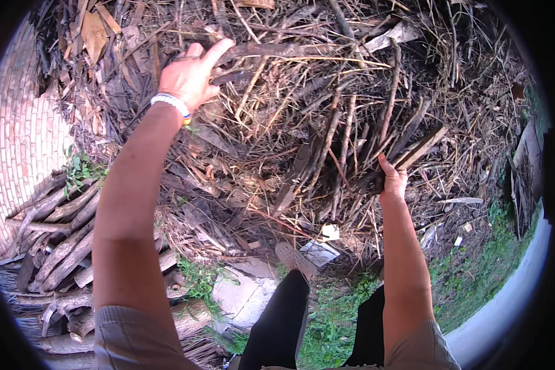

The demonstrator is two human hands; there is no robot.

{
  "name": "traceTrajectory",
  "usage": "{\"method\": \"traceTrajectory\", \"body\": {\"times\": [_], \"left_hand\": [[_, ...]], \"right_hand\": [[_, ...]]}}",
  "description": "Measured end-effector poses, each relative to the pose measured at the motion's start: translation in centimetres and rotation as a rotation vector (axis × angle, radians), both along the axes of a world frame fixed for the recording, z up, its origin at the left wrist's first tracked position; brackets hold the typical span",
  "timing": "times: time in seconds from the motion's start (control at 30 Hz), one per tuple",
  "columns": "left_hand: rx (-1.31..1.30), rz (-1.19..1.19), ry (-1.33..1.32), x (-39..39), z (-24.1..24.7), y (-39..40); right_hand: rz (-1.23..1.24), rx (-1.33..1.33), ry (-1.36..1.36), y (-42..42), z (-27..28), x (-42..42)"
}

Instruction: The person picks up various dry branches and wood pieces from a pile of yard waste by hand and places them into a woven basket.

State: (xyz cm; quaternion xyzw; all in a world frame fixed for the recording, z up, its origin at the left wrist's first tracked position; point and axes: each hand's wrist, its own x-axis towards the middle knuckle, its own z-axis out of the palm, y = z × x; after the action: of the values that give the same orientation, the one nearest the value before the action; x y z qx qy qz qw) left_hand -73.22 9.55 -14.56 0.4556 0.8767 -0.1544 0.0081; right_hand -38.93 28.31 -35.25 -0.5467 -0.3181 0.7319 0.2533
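Observation:
My left hand (189,74) reaches over a heap of dry sticks and twigs, its fingers apart beside the end of a thick stick (282,50); whether it touches that stick I cannot tell. On the right, my right hand (393,179) is closed around a bundle of sticks, among them a split piece of wood (423,148) with a pale face. The rest of the bundle points up and away over the heap. Several thin upright sticks (348,138) stand just left of the bundle. Bark and fine brushwood lie between my hands.
Cut logs and branches (69,249) are stacked at the lower left, near a brick surface (23,134). Wood scraps (94,37) lie at the upper left. Before my shoe (296,259) are a flat white piece (320,252) and a stone slab (245,293). Grass (333,319) grows around my legs.

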Motion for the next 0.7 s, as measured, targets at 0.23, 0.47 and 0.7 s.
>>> {"method": "traceTrajectory", "body": {"times": [0.23,0.47,0.7], "left_hand": [[0.056,0.012,-0.413,10.1,6.3,8.0],[0.161,0.429,-0.843,17.2,-1.6,14.5],[0.593,0.607,-0.569,20.1,-9.7,13.8]], "right_hand": [[0.028,-0.105,0.033,0.2,1.7,-0.1],[0.071,-0.183,0.029,0.3,1.2,0.4],[0.218,-0.316,-0.007,0.8,2.8,0.6]]}}
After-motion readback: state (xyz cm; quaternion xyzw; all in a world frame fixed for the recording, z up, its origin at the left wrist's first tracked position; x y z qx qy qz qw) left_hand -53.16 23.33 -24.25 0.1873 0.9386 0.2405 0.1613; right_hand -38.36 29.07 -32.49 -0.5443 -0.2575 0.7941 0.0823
